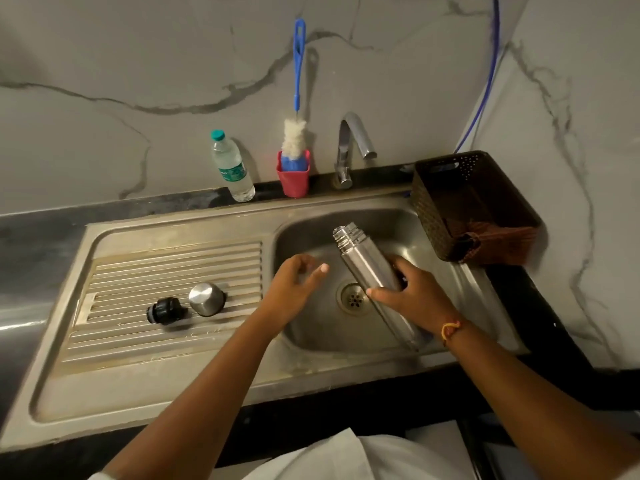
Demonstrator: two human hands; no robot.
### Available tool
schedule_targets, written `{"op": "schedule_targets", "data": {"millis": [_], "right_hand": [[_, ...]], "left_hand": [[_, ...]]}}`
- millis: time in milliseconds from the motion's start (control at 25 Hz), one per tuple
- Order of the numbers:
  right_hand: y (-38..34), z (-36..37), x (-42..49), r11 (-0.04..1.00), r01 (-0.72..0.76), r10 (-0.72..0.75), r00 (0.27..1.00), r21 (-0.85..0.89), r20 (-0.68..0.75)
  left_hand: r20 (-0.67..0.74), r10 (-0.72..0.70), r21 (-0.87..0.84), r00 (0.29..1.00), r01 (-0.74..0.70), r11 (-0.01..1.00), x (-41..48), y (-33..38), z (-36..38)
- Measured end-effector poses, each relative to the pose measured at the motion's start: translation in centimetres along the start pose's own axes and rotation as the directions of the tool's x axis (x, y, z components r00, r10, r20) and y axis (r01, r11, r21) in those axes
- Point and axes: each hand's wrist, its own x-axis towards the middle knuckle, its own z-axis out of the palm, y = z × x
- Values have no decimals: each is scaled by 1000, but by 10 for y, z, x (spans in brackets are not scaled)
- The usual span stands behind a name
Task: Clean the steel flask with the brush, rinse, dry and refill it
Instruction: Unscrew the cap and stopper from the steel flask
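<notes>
Steel flask (364, 260): tilted over sink (173, 393), open mouth pointing up and away from us.
Right hand (415, 299): we grip its middle.
Left hand (294, 289): relaxed, empty.

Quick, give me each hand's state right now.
Left hand: open, fingers relaxed, holding nothing, over the sink.
Right hand: gripping the steel flask, tilted over the basin.

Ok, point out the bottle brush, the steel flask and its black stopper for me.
bottle brush (294, 138): head view, on the white bristle head.
steel flask (363, 263): head view, on the bare body below the threaded neck.
black stopper (166, 309): head view, on its dark side.
</notes>
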Motion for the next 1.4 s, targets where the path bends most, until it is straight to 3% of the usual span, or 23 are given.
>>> {"op": "schedule_targets", "data": {"millis": [120,360,800,1400], "right_hand": [[23,-18,4,994,-17,18,1000,-111,5],[44,-35,10,944,-9,11,1000,-331,7],[51,-46,16,819,-3,21,999,-574,24],[43,-50,24,701,15,2,1000,-713,24]], "left_hand": [[-61,48,321,997,-26,947,15,-10,16],[-52,119,533,991,-73,843,20,-6,29],[-31,134,624,991,-85,777,20,-7,37],[53,102,722,993,-109,683,25,-19,38]]}}
